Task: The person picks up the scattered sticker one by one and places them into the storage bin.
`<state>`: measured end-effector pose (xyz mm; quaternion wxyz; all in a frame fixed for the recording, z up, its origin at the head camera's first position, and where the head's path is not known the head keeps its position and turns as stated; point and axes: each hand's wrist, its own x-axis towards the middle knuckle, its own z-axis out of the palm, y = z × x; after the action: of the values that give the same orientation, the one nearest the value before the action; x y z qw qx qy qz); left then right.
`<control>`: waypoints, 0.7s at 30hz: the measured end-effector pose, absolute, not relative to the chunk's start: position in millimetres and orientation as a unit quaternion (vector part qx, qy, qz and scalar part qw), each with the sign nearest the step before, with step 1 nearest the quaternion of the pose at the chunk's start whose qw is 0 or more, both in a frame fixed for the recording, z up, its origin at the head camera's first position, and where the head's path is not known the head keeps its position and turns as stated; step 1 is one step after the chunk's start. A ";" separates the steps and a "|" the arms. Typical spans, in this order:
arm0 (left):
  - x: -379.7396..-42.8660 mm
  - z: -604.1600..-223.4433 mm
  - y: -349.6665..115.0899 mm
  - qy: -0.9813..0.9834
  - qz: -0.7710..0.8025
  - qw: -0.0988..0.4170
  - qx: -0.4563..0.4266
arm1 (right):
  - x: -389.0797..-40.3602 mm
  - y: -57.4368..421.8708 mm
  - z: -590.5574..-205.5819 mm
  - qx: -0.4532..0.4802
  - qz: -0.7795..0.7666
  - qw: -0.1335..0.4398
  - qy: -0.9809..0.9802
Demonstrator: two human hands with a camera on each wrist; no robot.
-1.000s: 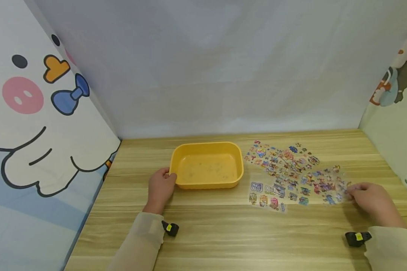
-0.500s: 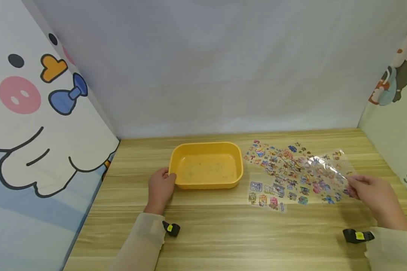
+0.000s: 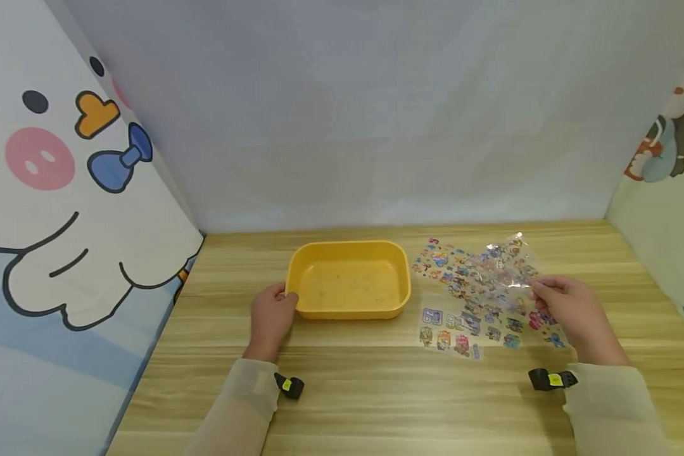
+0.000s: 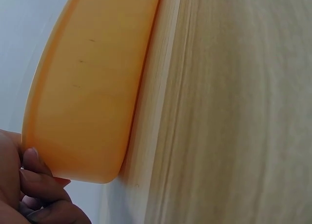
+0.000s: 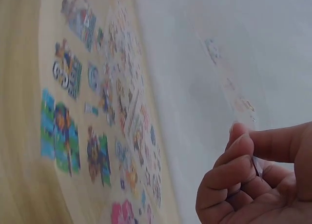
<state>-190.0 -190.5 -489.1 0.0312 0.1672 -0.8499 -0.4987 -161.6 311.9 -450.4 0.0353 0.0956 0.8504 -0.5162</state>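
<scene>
My left hand [image 3: 272, 316] grips the near left corner of a yellow plastic basin [image 3: 348, 313], thumb over its rim. In the left wrist view, curled fingers [image 4: 46, 190] lie at the corner of the basin's wall [image 4: 87, 112]. My right hand [image 3: 572, 311] pinches the edge of a clear sticker sheet [image 3: 504, 263] between thumb and fingers. That sheet is raised over other transparent sticker sheets [image 3: 450, 326], which lie overlapping on the table to the right of the basin. From the right wrist, the held sheet [image 5: 229, 82] appears nearly edge-on, above the sheets on the table.
The wood-grain table [image 3: 376, 392] ends at a pale backdrop [image 3: 376, 126] behind the basin. A cartoon-printed panel [image 3: 63, 221] stands on the left, and another printed panel [image 3: 672, 209] on the right. A black strap device sits on each wrist.
My right hand has lifted one sticker sheet off the right end of the pile and carried it leftward over the others. The left hand and basin have stayed in place.
</scene>
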 end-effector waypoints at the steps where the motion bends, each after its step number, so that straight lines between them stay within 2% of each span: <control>1: -189.9 -489.1 -190.1 -0.850 -0.499 0.030 0.169 | -164.5 306.8 -450.5 0.092 -0.521 0.038 0.848; 12: -190.2 -488.5 -188.3 -0.848 -0.498 0.028 0.178 | -190.7 253.2 -449.2 0.042 -0.552 0.083 0.829; 21: -190.4 -487.6 -187.4 -0.850 -0.495 0.028 0.177 | -206.4 225.7 -438.7 0.010 -0.477 0.118 0.871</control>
<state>-190.4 -187.4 -487.6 0.0277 0.1767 -0.8501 -0.4954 -206.4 225.7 -438.7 0.1184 0.0100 0.8709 -0.4769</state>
